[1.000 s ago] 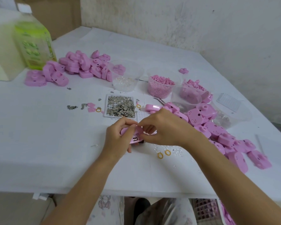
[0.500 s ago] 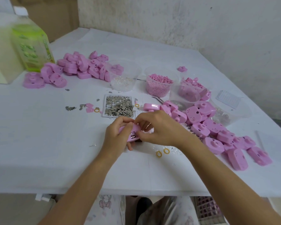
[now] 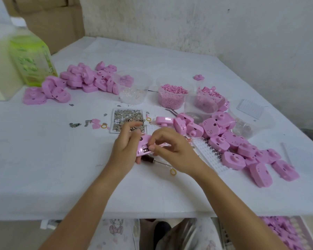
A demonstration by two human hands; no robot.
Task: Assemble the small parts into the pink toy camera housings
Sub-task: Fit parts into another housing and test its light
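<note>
My left hand (image 3: 124, 150) grips a pink toy camera housing (image 3: 143, 146) just above the table, with its open side and metal parts facing me. My right hand (image 3: 170, 150) pinches at a small part on that housing's right edge; the part itself is too small to make out. A tray of small metal pieces (image 3: 127, 121) lies just behind my hands. One pile of pink housings (image 3: 233, 141) lies to the right, and a second pile of pink housings (image 3: 83, 82) sits at the back left.
Clear tubs stand behind: one with clear rings (image 3: 134, 91), one with pink pellets (image 3: 173, 95), one with pink bits (image 3: 209, 96). A white pegged tray (image 3: 209, 156) lies right of my hands. A dark-handled pick (image 3: 152, 160) and yellow rings (image 3: 173, 171) lie below. A green-labelled jug (image 3: 31, 60) stands far left.
Both hands stayed on the housing. It has turned so its open side with metal parts shows more, and my right fingers have shifted to its right edge. The camera has drawn closer.
</note>
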